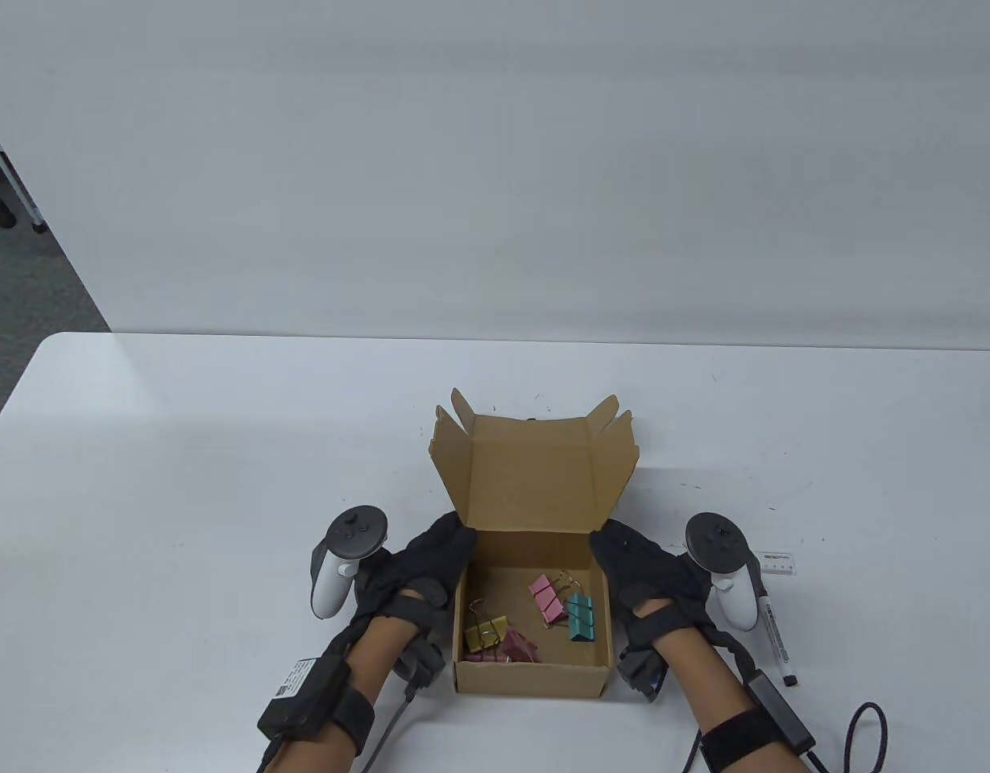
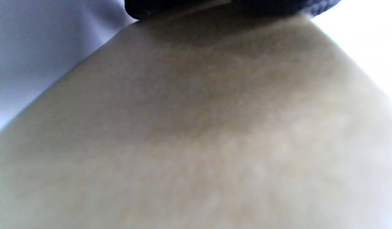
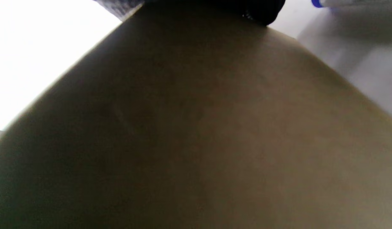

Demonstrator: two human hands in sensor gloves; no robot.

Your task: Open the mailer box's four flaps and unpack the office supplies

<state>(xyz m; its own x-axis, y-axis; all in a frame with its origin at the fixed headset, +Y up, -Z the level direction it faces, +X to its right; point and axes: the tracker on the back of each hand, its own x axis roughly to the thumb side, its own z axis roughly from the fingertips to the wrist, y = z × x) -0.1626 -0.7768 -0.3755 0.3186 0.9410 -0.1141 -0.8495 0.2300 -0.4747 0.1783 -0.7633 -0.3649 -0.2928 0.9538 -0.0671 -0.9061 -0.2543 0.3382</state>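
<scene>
The brown mailer box (image 1: 531, 680) stands near the table's front edge with its lid (image 1: 531, 475) raised at the far side. Inside lie a yellow binder clip (image 1: 485, 634), a dark pink one (image 1: 517, 646), a pink one (image 1: 547, 600) and a teal one (image 1: 580, 617). My left hand (image 1: 450, 547) holds the box's left wall, fingers at its far corner. My right hand (image 1: 615, 551) holds the right wall the same way. In both wrist views blurred cardboard (image 2: 196, 127) (image 3: 196, 127) fills the frame, with gloved fingers (image 2: 157, 8) (image 3: 259, 9) over its top edge.
A marker (image 1: 776, 640) and a small white label strip (image 1: 778, 565) lie on the white table (image 1: 180, 483) just right of my right hand. Cables trail from both wrists at the front edge.
</scene>
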